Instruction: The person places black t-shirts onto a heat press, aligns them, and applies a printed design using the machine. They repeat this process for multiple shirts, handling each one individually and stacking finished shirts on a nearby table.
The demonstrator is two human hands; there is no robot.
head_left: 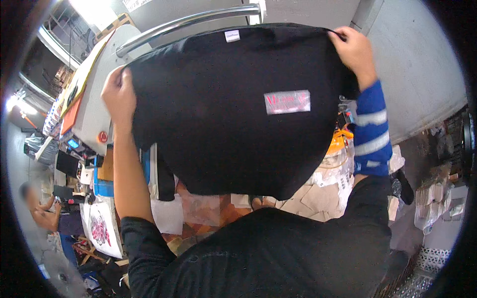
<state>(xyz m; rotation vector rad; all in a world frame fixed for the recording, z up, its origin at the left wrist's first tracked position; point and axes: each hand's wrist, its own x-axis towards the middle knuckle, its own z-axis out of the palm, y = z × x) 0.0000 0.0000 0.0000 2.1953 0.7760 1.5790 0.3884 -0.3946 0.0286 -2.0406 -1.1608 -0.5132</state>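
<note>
A black shirt [213, 114] is stretched out in the air in front of me. Its top edge has a small white label [232, 36], and a silver-grey rectangle with pink lettering [287, 102] lies on the cloth right of centre. My left hand [119, 94] is closed on the upper left corner of the shirt. At the upper right corner, my right hand [354, 52] pinches the edge between thumb and fingers. A blue sleeve with pale bands [371, 129] covers my right forearm. The cloth hides much of what lies behind it.
A curved metal bar [189, 22] runs behind the shirt's top edge. A grey machine panel with a red button [102, 136] stands left. Further left sits another person [42, 213], near a white sheet with a pink and black print [102, 228]. Flat cardboard pieces [318, 201] lie below.
</note>
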